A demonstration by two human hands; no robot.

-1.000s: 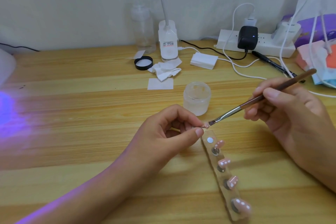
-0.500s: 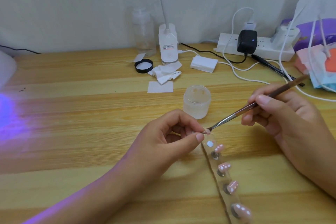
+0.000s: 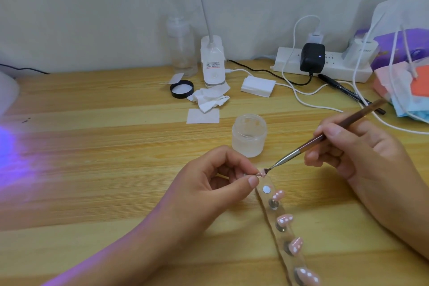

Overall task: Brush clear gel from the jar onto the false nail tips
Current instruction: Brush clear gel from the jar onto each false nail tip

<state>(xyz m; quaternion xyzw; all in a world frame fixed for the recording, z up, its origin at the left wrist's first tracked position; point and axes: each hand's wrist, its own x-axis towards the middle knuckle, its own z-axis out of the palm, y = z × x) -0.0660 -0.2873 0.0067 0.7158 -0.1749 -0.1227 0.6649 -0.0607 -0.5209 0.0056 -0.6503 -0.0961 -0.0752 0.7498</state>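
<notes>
My left hand pinches a small pink false nail tip between thumb and fingers, just above the top end of a clear holder strip. Several pink tips with white dots sit on that strip, and its top magnet spot is bare. My right hand grips a brown-handled brush like a pen. The bristles touch the held tip. An open frosted gel jar stands on the wooden desk just behind the hands.
A black jar lid, crumpled wipes and a square wipe lie behind the jar. A power strip with chargers and white cables runs along the back right. Purple light falls on the desk at the left.
The brush tip has stayed on the held nail tip while my right hand shifted slightly down and left. The view has tilted a little; the left hand keeps its pinch.
</notes>
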